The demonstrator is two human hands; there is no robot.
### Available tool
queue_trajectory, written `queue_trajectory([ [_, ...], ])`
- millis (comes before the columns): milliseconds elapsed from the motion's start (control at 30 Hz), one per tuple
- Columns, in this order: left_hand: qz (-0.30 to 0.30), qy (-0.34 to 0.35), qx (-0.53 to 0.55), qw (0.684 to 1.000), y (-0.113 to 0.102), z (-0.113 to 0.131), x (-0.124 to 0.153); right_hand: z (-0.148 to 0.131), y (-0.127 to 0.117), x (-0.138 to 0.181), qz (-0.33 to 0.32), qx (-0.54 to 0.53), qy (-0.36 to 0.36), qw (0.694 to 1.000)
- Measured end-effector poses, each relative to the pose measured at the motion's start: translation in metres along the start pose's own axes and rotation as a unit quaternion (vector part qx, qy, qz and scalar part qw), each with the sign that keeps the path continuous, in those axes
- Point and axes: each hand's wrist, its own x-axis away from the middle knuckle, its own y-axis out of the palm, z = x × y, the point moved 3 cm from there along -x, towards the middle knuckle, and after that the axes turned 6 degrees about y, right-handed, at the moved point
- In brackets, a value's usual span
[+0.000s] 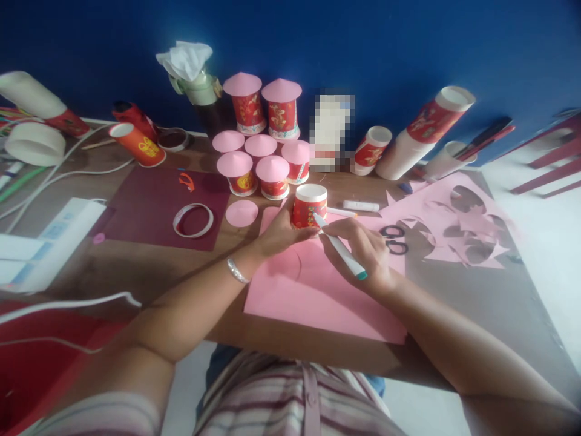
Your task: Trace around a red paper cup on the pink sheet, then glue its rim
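Observation:
Over the pink paper (290, 290), my left hand (281, 233) grips a red patterned paper cup (310, 209) from its left side, the white end facing up. A white marker with a teal end (347, 257) is pinched in my right hand (363, 251), its tip at the front of the cup; whether it touches cannot be told. Just right of my right hand lie scissors with dark handles (394, 239), their blades hidden. A curved line shows on the pink paper below the cup. Behind it stand several red cups with pink cone tops (272, 175).
A pink disc (242, 213) and a white ring (193, 220) lie left, the ring on a maroon sheet (149, 206). Cut pink scraps (454, 224) cover the right side. Stacked cups (426, 133) lean at the back right. White cables (68, 172) and a white box (59, 242) sit left.

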Motion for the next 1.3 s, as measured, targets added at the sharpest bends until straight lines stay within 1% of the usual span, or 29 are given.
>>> queue_trajectory([
  [100, 0.008, 0.000, 0.009, 1.000, -0.002, -0.003, 0.000, 0.002, 0.000, 0.002, -0.012, 0.000, 0.009, 1.000],
  [200, 0.022, -0.010, 0.027, 0.999, -0.003, -0.007, 0.000, 0.002, 0.000, 0.002, -0.007, 0.010, 0.013, 1.000],
  [333, 0.022, -0.018, 0.061, 0.998, -0.003, -0.009, 0.000, 0.003, 0.000, 0.001, -0.010, 0.015, 0.013, 1.000],
  [667, 0.038, -0.030, 0.098, 0.994, 0.000, -0.003, 0.000, 0.005, 0.001, 0.003, -0.011, 0.017, 0.019, 1.000],
  [833, 0.030, -0.018, 0.113, 0.993, 0.001, -0.001, 0.001, 0.007, 0.001, 0.003, -0.011, 0.020, 0.016, 1.000],
  [1000, 0.027, -0.012, 0.095, 0.995, 0.000, -0.004, -0.001, 0.003, -0.001, -0.001, -0.006, 0.027, 0.020, 0.999],
  [1133, 0.037, 0.008, 0.045, 0.998, -0.001, -0.001, -0.002, 0.000, -0.003, -0.001, 0.002, 0.008, -0.004, 1.000],
  [1300, 0.036, 0.016, -0.018, 0.999, 0.001, 0.004, 0.000, -0.002, -0.001, 0.001, -0.024, -0.006, -0.034, 0.999],
])
